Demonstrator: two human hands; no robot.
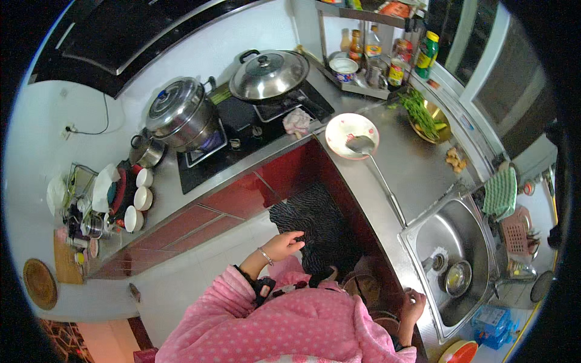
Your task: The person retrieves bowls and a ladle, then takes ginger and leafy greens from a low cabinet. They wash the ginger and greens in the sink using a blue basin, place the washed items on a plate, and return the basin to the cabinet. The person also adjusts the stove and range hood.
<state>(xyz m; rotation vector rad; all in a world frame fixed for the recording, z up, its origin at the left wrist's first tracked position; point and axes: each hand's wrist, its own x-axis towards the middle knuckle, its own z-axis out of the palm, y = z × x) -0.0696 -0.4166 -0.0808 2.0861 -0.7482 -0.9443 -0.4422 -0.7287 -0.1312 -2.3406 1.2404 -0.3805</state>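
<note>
My left hand [283, 246] hangs in front of my body over the floor, its fingers slightly bent and apart, with nothing in it. At the counter edge beside the sink is my right hand [414, 303], its fingers curled; whether something small is in them cannot be told. A white patterned bowl [339, 128] sits on the steel counter. The metal ladle [381, 170] rests with its head in that bowl and its handle reaching towards the sink [458, 227]. A small metal bowl [458, 277] lies in the sink. On the stove stand a lidded wok [270, 75] and a lidded steamer pot [184, 113].
A brass-coloured bowl [442, 131] with green vegetables and a piece of ginger [455, 160] lie near the window. Bottles stand in the corner rack [363, 90]. A crumpled cloth [297, 121] lies at the stove's edge. White bowls [143, 198] line the left counter.
</note>
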